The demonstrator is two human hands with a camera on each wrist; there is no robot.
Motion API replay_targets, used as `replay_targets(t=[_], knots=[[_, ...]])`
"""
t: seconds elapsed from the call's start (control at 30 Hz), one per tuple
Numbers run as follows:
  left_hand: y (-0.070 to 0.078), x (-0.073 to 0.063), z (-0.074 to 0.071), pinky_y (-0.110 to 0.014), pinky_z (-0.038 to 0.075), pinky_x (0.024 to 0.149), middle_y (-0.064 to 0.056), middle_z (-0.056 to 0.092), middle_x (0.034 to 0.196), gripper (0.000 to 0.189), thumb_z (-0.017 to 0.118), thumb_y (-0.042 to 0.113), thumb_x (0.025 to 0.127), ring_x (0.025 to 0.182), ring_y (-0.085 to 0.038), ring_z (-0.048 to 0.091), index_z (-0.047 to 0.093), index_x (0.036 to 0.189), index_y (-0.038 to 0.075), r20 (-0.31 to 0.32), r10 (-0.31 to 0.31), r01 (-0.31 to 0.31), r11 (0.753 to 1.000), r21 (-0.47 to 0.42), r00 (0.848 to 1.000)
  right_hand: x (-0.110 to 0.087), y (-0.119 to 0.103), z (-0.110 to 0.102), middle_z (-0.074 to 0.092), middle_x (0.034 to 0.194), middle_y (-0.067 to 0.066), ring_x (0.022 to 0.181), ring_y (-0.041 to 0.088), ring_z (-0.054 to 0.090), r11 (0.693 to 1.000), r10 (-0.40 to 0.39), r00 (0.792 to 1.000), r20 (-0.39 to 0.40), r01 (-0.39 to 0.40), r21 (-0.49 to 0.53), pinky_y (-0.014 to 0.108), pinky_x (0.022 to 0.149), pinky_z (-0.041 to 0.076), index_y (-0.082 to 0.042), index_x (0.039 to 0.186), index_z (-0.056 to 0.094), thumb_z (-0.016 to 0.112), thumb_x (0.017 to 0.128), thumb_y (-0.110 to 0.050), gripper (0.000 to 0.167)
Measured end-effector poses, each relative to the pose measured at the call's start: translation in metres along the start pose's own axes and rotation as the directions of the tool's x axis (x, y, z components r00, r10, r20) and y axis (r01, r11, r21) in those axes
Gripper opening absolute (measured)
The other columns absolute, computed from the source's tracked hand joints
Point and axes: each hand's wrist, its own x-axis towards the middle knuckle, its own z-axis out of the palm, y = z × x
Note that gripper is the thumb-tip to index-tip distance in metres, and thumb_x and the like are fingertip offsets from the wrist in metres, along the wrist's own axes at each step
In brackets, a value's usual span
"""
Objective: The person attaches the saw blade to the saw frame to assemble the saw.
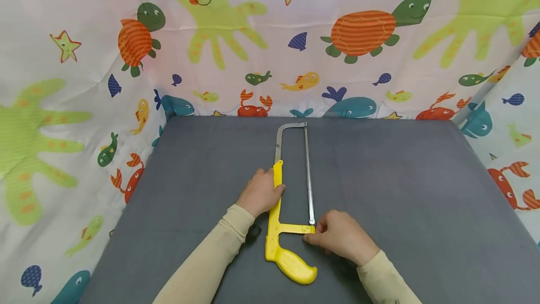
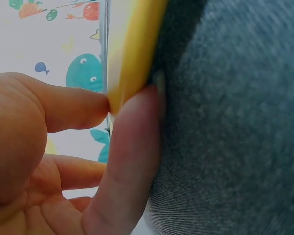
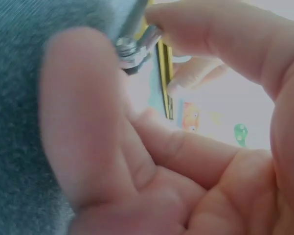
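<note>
- The yellow frame arm (image 1: 277, 172) is gripped by the left hand (image 1: 259, 194), with thumb and forefinger clamped on its two sides
- At the outer end of the crossbar (image 1: 292, 228), a wing nut (image 3: 136, 58) is met by the thumb of the right hand (image 1: 343, 237); the forefinger is curled just beside it, though in so blurred a close view it cannot be told whether the nut is pinched between the two
- The blade (image 1: 309, 172) is seen running from the frame's far tip to the crossbar, apparently held at both ends
- The hacksaw (image 1: 273, 219) is laid on the grey table between the hands, its handle (image 1: 297, 269) turned toward the person
- The step in hand is judged to be adjustment of the blade's tension at that nut, with the frame braced from the left
- For the next move, a secure two-finger hold on the nut's wings and short turns are called for, while the frame is kept from twisting
- Beyond, the grey table (image 1: 396, 172) is bordered by a sea-animal curtain (image 1: 274, 36)
</note>
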Motion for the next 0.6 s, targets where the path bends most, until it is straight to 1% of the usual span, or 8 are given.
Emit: replay_targets(t=[0.1,0.23,0.3,0.37,0.47,0.6], knots=[[0.0,0.001,0.002,-0.041,0.061,0.09,-0.025,0.06,0.142,0.071,0.067,0.038,0.108,0.104,-0.028,0.067,0.044,0.162,-0.002,0.013,0.01,-0.01,1.0,-0.004,1.0,0.001,0.007,-0.002,0.066,0.058,-0.004,0.053,0.015,0.059,0.998,-0.016,0.998,0.06,0.013,0.053,0.03,0.051,0.04,-0.016,0.066,0.071,0.085,0.089,-0.037,0.034],[-0.001,0.002,0.002,-0.042,0.06,0.092,-0.026,0.06,0.144,0.072,0.067,0.037,0.108,0.108,-0.029,0.067,0.043,0.163,-0.003,0.02,0.015,-0.014,1.0,-0.011,1.0,0.003,0.017,-0.006,0.071,0.066,-0.001,0.059,0.017,0.068,0.987,-0.103,0.987,0.123,0.086,0.137,0.033,0.055,0.052,-0.011,0.075,0.074,0.081,0.093,-0.026,0.024],[-0.002,0.001,0.001,-0.042,0.06,0.094,-0.026,0.059,0.145,0.073,0.067,0.037,0.108,0.11,-0.029,0.066,0.042,0.164,-0.002,0.028,0.013,-0.013,1.0,-0.015,1.0,0.005,0.021,-0.007,0.072,0.07,0.001,0.061,0.018,0.069,0.978,-0.151,0.978,0.146,0.126,0.169,0.033,0.058,0.056,-0.009,0.079,0.075,0.077,0.093,-0.015,0.015],[-0.002,0.002,0.001,-0.042,0.06,0.094,-0.026,0.058,0.147,0.074,0.066,0.038,0.108,0.111,-0.029,0.065,0.04,0.165,-0.001,0.035,0.009,-0.009,1.0,-0.018,0.999,0.006,0.024,-0.009,0.073,0.074,0.001,0.062,0.018,0.068,0.971,-0.177,0.971,0.163,0.146,0.19,0.032,0.059,0.058,-0.009,0.083,0.075,0.074,0.092,-0.007,0.009],[-0.002,0.002,-0.001,-0.04,0.06,0.092,-0.026,0.058,0.147,0.074,0.066,0.038,0.108,0.109,-0.029,0.065,0.039,0.166,-0.001,0.04,0.004,-0.004,1.0,-0.02,0.999,0.007,0.023,-0.009,0.074,0.076,0.001,0.063,0.018,0.067,0.971,-0.178,0.97,0.164,0.147,0.188,0.031,0.059,0.058,-0.009,0.084,0.075,0.072,0.088,0.0,0.01],[-0.001,0.002,0.0,-0.035,0.06,0.082,-0.026,0.059,0.143,0.075,0.067,0.037,0.108,0.1,-0.026,0.065,0.039,0.166,-0.001,0.039,-0.001,0.002,1.0,-0.021,0.999,0.005,0.02,-0.006,0.073,0.071,-0.001,0.059,0.017,0.065,0.98,-0.137,0.982,0.126,0.115,0.164,0.032,0.057,0.056,-0.01,0.08,0.072,0.08,0.086,-0.003,0.012]])
